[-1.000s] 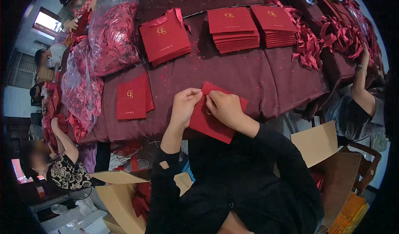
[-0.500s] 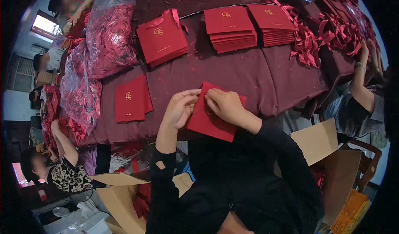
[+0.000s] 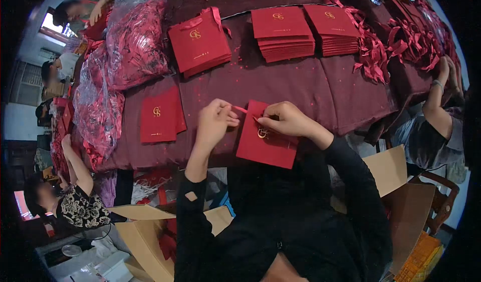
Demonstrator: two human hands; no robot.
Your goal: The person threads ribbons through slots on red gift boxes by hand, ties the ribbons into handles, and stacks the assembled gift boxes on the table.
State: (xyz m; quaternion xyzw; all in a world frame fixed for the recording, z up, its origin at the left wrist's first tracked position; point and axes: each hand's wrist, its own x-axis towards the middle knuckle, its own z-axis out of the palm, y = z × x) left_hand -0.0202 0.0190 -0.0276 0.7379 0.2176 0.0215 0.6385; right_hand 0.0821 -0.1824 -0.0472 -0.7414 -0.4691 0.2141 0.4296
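A red paper gift bag (image 3: 268, 151) with a gold logo lies flat and slightly tilted at the table's front edge, between my hands. My left hand (image 3: 216, 120) is at its upper left, fingers curled and pinching a red ribbon (image 3: 240, 109) that runs to the bag's top. My right hand (image 3: 286, 118) rests over the upper part of the bag. Its thumb and forefinger are pinched together just above the logo, on what looks like the ribbon; the fingers partly hide it.
Flat red bags (image 3: 159, 116) lie to the left. Bags with ribbon handles (image 3: 200, 44) and stacked bags (image 3: 283, 26) stand farther back. Loose ribbons (image 3: 373, 61) lie right, ribbon-filled plastic bags (image 3: 138, 46) left. Cardboard boxes (image 3: 145, 242) are below; other people sit at both sides.
My left hand has moved away from the bag to the left, drawing ribbon out. The right hand has shifted right and lower, uncovering the logo. The bag has turned slightly.
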